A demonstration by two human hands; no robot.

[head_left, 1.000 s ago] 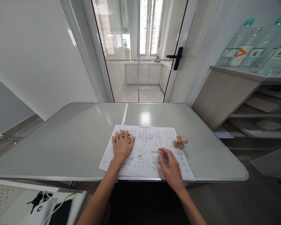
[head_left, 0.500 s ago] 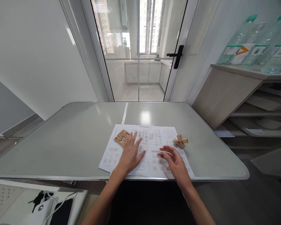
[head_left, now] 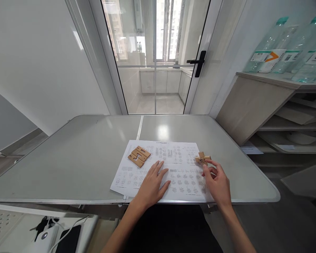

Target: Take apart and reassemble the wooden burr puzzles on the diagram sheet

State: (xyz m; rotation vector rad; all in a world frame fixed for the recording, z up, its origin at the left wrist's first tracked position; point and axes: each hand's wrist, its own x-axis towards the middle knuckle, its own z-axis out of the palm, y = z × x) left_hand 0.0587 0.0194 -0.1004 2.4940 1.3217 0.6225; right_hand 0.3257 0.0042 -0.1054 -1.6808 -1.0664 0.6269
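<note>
One blocky wooden cross (head_left: 201, 160) lies by the curled right hand (head_left: 219, 183).

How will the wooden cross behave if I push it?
The wooden cross is probably stiff, as its bars look solid. Its jutting arms should resist rolling. Overlapping the paper, it might drag that along.

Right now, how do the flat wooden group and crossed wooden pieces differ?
The flat wooden group lies level on the paper; the crossed pieces overlap at its right edge. The flat wooden group looks wider than the crossed pieces. The right hand is at the crossed pieces, not the flat wooden group. Both are brown wood.
</note>
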